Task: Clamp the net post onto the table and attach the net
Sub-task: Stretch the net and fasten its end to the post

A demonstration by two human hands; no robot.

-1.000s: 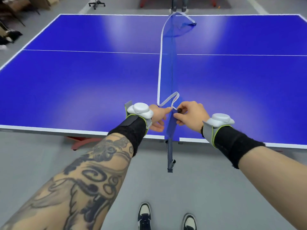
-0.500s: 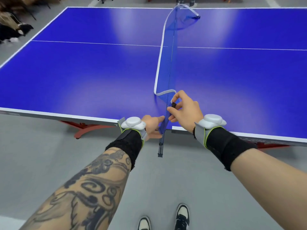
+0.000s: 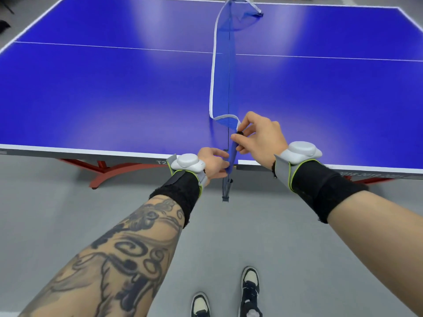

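A blue net with a white top band runs along the middle of the blue table and sags to the left. Its near end is slid down over the net post, which sits at the table's near edge with its grey clamp hanging below. My right hand pinches the net's sleeve near the post's black top. My left hand grips the lower end of the sleeve at the table edge.
The table's red legs show under the near edge. Grey floor lies below, with my two shoes on it. The net's far end curls loosely at the table's far edge.
The net's loose near loop has been drawn down along the post. My left hand has dropped to the table edge and my right hand has stayed near the post's top.
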